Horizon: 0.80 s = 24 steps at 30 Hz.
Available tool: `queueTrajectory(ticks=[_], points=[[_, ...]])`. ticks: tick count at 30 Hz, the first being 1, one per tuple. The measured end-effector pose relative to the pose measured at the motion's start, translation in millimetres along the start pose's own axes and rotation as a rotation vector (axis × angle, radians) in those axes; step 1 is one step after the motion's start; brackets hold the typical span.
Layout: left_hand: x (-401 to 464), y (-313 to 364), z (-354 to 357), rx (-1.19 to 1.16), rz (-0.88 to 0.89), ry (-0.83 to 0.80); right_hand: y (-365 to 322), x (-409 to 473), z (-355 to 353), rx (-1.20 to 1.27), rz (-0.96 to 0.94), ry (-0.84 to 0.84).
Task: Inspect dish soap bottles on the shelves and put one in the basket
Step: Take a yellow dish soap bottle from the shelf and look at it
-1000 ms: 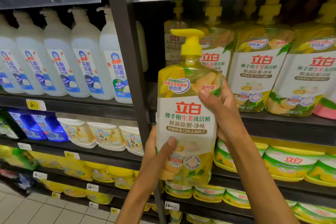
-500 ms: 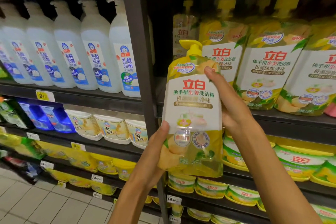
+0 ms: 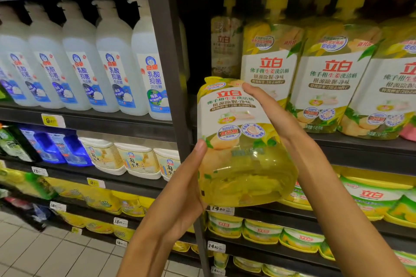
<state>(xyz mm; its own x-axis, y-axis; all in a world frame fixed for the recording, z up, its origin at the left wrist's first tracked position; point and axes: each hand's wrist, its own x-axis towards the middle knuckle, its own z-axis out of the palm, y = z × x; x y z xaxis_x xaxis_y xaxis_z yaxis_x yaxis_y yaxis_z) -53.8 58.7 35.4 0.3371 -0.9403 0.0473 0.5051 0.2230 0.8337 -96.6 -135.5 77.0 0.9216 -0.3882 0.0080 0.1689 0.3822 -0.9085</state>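
I hold a yellow dish soap bottle (image 3: 238, 141) with a white label and red characters in front of the shelf post. It is tipped away from me, so its base faces the camera and its pump top is hidden. My left hand (image 3: 180, 195) grips its lower left side, thumb on the front. My right hand (image 3: 272, 117) grips its upper right side, fingers reaching the shoulder. More yellow bottles of the same kind (image 3: 328, 78) stand on the shelf behind. No basket is in view.
White dish soap bottles (image 3: 112, 69) line the left shelf. Blue refill pouches (image 3: 56, 146) and white tubs (image 3: 135, 159) sit one shelf lower. Yellow-green tubs (image 3: 369, 200) fill the lower right shelves. A dark upright post (image 3: 166, 69) divides the shelving. Tiled floor (image 3: 33, 252) lies at lower left.
The bottle has tipped further back and come lower, turning its base toward me and hiding the pump. Both hands kept their hold.
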Motion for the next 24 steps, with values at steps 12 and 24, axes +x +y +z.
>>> queueTrajectory(ticks=[12,24], points=[[4,-6,-2,0.122,0.036,0.107,-3,9,1,-0.060,-0.087,-0.043],[38,-33,-20,0.350,0.232,0.267,-11,19,4,-0.353,-0.283,0.036]])
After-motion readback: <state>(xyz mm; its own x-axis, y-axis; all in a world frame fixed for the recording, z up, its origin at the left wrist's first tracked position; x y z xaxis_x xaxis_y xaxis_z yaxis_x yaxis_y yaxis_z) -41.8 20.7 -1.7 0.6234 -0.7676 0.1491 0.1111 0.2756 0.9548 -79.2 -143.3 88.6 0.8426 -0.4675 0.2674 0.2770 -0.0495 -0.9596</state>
